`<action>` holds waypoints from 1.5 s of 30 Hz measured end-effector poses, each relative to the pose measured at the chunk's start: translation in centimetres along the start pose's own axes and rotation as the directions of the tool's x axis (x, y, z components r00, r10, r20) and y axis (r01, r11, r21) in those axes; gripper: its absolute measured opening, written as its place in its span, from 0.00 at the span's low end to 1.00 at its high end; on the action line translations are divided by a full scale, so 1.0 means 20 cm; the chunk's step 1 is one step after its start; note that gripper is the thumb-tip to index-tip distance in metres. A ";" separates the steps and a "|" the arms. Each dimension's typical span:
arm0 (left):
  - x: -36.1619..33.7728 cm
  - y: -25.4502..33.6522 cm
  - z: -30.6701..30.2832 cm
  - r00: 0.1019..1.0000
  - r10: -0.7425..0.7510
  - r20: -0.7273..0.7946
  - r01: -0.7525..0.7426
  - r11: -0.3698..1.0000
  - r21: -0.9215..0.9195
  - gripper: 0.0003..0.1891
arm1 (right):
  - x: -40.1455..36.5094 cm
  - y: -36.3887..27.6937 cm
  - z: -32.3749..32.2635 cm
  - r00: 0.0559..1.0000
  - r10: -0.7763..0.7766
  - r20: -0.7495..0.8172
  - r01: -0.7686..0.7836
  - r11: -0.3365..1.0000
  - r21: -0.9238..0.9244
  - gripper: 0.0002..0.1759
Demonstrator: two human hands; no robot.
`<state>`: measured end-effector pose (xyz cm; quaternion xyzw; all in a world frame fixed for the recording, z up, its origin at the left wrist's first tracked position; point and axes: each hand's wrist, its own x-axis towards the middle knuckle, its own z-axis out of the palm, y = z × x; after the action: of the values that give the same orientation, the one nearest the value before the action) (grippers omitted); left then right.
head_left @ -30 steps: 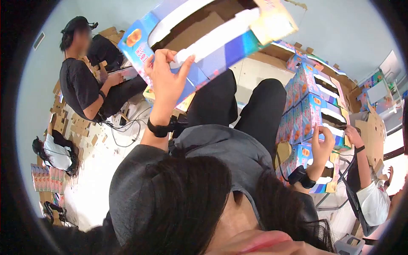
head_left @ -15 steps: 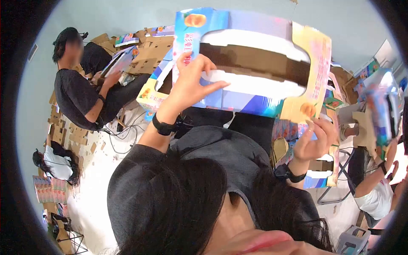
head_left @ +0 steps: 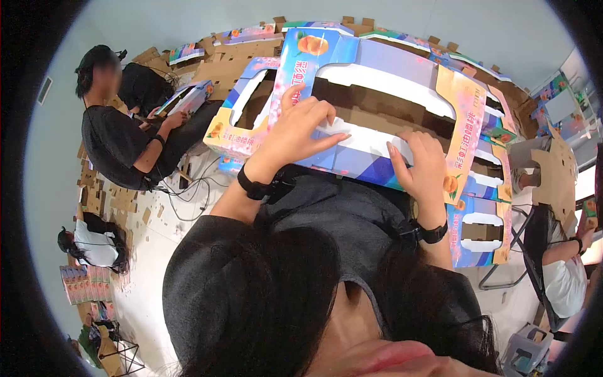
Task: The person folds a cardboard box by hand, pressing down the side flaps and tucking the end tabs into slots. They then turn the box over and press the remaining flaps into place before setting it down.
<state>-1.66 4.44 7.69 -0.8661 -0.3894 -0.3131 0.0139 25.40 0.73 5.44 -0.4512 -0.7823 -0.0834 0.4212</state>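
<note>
A printed cardboard fruit box (head_left: 383, 160) with peach pictures, blue and yellow ends and a long window in its upper face is in front of my body. My left hand (head_left: 304, 129) grips its left part, fingers bent at the window's corner and thumb along the white inner flap. On the near edge of the window, my right hand (head_left: 421, 166) has its fingers curled over the white flap, closed on it. Through the window the brown inside shows. The box's underside is hidden.
Similar boxes stand to the left (head_left: 242, 110) and in a stack at the right (head_left: 480, 220). Flat brown cardboard (head_left: 232, 63) lies behind. A person in black (head_left: 119, 138) handles a box at the left; another person (head_left: 562, 276) is at the right. A grey stool (head_left: 527, 349) stands lower right.
The box has come down and turned slightly, its right end lower. My right hand has moved from the right end's corner leftward to the window's near flap. My left hand stays on the left part.
</note>
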 end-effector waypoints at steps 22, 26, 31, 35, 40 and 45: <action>-0.18 -0.15 -0.13 0.907 -0.358 -0.223 0.021 0.567 -0.824 0.40 | 0.21 0.35 -0.13 0.835 -0.475 -0.277 0.392 0.868 -0.306 0.13; -0.11 0.00 -0.17 0.870 -0.446 -0.210 0.050 0.503 -0.863 0.36 | 0.20 0.20 -0.10 0.879 -0.357 -0.317 0.285 0.925 -0.252 0.08; -0.05 0.11 -0.16 0.859 -0.427 -0.281 0.056 0.625 -0.778 0.35 | 0.03 -0.15 0.00 0.926 -0.353 -0.134 0.364 0.929 0.066 0.16; -0.03 0.15 -0.16 0.859 -0.376 -0.347 0.057 0.744 -0.666 0.35 | 0.00 -0.24 0.09 0.964 -0.246 -0.097 0.256 0.960 0.115 0.17; -0.03 0.15 -0.14 0.808 -0.539 -0.240 0.123 0.551 -0.825 0.33 | -0.01 -0.25 0.11 0.975 -0.215 -0.051 0.220 0.966 0.137 0.19; -0.05 0.09 -0.09 0.757 -0.622 -0.203 0.159 0.476 -0.865 0.31 | 0.01 -0.19 0.19 0.958 -0.257 -0.127 0.270 0.957 0.102 0.20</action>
<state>-1.83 2.01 8.90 -0.5442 -0.3799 -0.6578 -0.3562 20.12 0.56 4.10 -0.3117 -0.8141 -0.1176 0.4756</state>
